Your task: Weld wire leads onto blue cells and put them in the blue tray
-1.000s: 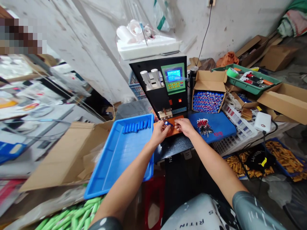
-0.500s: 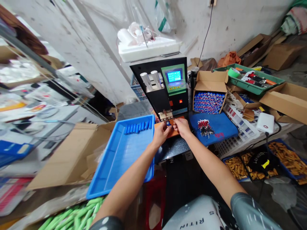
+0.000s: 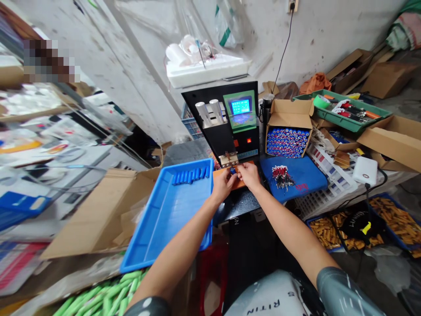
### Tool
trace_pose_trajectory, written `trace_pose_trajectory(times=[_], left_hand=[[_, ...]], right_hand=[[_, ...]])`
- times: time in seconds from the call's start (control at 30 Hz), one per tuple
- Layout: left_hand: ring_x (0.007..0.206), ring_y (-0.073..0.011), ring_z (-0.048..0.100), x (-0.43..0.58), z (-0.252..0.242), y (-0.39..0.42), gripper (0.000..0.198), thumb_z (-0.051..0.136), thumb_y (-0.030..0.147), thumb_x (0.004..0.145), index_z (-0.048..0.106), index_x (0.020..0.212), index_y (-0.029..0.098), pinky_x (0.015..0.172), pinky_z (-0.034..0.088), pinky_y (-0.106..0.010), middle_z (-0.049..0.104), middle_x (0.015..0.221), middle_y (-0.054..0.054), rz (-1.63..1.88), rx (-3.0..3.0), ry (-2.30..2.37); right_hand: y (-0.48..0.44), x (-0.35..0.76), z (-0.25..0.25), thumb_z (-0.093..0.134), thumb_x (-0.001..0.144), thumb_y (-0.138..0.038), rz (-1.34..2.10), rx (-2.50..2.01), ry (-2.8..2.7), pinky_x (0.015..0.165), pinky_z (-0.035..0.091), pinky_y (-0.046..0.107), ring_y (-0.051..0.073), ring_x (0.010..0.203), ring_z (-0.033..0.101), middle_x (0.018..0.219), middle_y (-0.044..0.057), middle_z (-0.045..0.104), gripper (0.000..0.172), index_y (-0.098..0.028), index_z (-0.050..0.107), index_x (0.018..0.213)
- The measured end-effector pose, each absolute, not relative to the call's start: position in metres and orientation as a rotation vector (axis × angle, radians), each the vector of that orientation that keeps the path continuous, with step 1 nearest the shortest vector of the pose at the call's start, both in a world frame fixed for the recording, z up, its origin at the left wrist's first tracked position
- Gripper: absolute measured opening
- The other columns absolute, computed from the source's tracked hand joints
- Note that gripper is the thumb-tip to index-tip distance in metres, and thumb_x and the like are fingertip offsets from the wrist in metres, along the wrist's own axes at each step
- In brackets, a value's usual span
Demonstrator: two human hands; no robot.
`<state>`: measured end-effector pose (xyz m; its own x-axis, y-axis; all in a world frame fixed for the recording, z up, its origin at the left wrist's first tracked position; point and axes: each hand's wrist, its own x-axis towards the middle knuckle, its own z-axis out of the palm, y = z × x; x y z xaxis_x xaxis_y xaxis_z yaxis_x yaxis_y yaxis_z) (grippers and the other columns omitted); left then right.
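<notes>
Head view.

Operator: Which items are largest, in order?

Legend: (a) The blue tray (image 3: 158, 228) lies on your left and runs from near to far. A row of blue cells (image 3: 192, 175) sits at its far end. (b) The black welding machine (image 3: 223, 131) stands upright straight ahead of you, at the far side of the bench, with its green panel lit. (c) To the right of the machine, a blue cloth (image 3: 309, 184) carries a bundle of red-and-black wires (image 3: 282, 175). Just beyond the cloth, an open cardboard box (image 3: 289, 112) shows packed cell ends.

Operator: And the smaller ones, where my hands are?

Legend: (d) The orange plate (image 3: 218, 172) lies at the foot of the machine, just right of the tray's far corner. (e) Your left hand (image 3: 222, 185) and (f) your right hand (image 3: 250, 175) meet over that plate, fingertips close together. (g) The small blue cell (image 3: 233, 170) is pinched between them, with the fingers of both your hands closed on it. It sits above the plate, just beneath the machine's metal electrode head (image 3: 229, 159), and your fingers hide most of it. Whether the cell touches the electrodes cannot be told.
</notes>
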<state>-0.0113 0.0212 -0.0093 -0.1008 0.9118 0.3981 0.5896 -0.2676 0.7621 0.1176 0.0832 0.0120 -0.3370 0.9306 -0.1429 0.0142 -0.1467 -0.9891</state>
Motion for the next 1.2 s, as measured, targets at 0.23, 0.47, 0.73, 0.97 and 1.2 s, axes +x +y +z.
trace_pose_trajectory(times=[0.23, 0.47, 0.73, 0.97, 1.2], left_hand=[[0.066, -0.0248, 0.059, -0.014, -0.016, 0.03, 0.028, 0.055, 0.038, 0.097, 0.061, 0.112, 0.015, 0.062, 0.045, -0.032, 0.064, 0.082, -0.005, 1.348, 1.818, 1.596], [0.074, -0.0265, 0.062, -0.013, -0.013, 0.032, 0.024, 0.055, 0.033, 0.097, 0.06, 0.112, 0.015, 0.067, 0.049, -0.034, 0.065, 0.089, -0.007, 1.372, 1.812, 1.551], [0.07, -0.0251, 0.059, -0.013, -0.014, 0.031, 0.027, 0.053, 0.037, 0.096, 0.06, 0.112, 0.016, 0.066, 0.045, -0.032, 0.062, 0.083, -0.004, 1.348, 1.791, 1.577], [0.066, -0.0238, 0.056, -0.011, -0.012, 0.029, 0.025, 0.053, 0.037, 0.097, 0.061, 0.107, 0.017, 0.062, 0.041, -0.031, 0.061, 0.08, -0.003, 1.382, 1.808, 1.569], [0.069, -0.0242, 0.058, -0.011, -0.011, 0.029, 0.022, 0.056, 0.032, 0.096, 0.061, 0.11, 0.016, 0.065, 0.044, -0.031, 0.062, 0.083, -0.004, 1.392, 1.786, 1.566]], right_hand=[[0.085, 0.119, 0.027, 0.053, 0.089, -0.028, 1.517, -1.234, -1.461, 0.05, 0.033, 0.007, 0.0, 0.051, 0.046, 0.066, 0.001, 0.056, 0.025, -0.004, 0.062, 0.084], [0.084, 0.12, 0.037, 0.055, 0.088, -0.025, 1.469, -1.317, -1.517, 0.052, 0.033, 0.006, 0.0, 0.052, 0.047, 0.069, 0.002, 0.058, 0.023, -0.005, 0.066, 0.09], [0.081, 0.121, 0.047, 0.057, 0.089, -0.026, 1.44, -1.347, -1.583, 0.051, 0.032, 0.007, 0.0, 0.053, 0.048, 0.067, 0.002, 0.058, 0.023, -0.004, 0.066, 0.085], [0.08, 0.121, 0.046, 0.058, 0.088, -0.028, 1.461, -1.338, -1.564, 0.053, 0.032, 0.008, 0.001, 0.053, 0.047, 0.069, 0.004, 0.059, 0.025, -0.004, 0.066, 0.086], [0.079, 0.121, 0.048, 0.057, 0.089, -0.028, 1.482, -1.338, -1.546, 0.053, 0.032, 0.008, 0.001, 0.052, 0.046, 0.069, 0.004, 0.059, 0.026, -0.004, 0.065, 0.087]])
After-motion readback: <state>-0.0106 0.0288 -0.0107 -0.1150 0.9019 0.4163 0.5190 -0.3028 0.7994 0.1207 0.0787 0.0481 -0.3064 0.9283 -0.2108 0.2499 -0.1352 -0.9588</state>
